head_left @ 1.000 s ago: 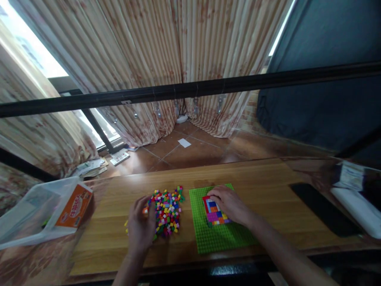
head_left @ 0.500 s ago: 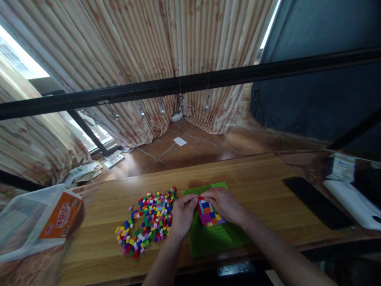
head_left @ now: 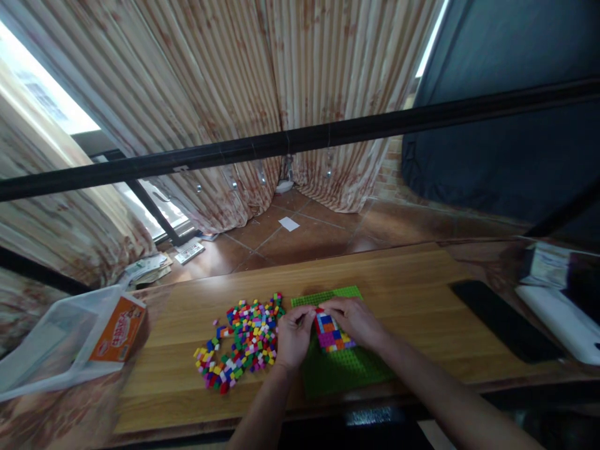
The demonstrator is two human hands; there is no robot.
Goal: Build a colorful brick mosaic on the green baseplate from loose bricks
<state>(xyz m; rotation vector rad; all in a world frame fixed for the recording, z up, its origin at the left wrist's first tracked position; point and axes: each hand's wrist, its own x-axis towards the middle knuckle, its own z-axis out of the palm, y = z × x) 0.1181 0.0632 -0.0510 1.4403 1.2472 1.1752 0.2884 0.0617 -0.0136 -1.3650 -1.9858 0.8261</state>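
A patch of colourful toy bricks [head_left: 329, 338] sits on a green studded baseplate [head_left: 344, 374]. At its far left corner my left hand [head_left: 295, 337] is closed, thumb and finger pinched at a small red brick [head_left: 319, 310]. My right hand [head_left: 355, 320] curves over the patch's far right side, its fingertips meeting the same red brick from the right. The right hand covers some bricks on that side. Just left of my left hand spreads a pile of loose small bricks [head_left: 253, 331] in many colours.
The wooden table [head_left: 398, 275] carries a black phone-like slab [head_left: 504, 320] on the right, with a white object [head_left: 557, 322] beyond it. A clear plastic bin [head_left: 60, 331] with an orange label stands at the left. A dark bar [head_left: 262, 145] crosses before the curtains.
The view has swung slightly left, so things appear further right. Both hands stay at the red brick on the patch's far left corner, with little finger movement.
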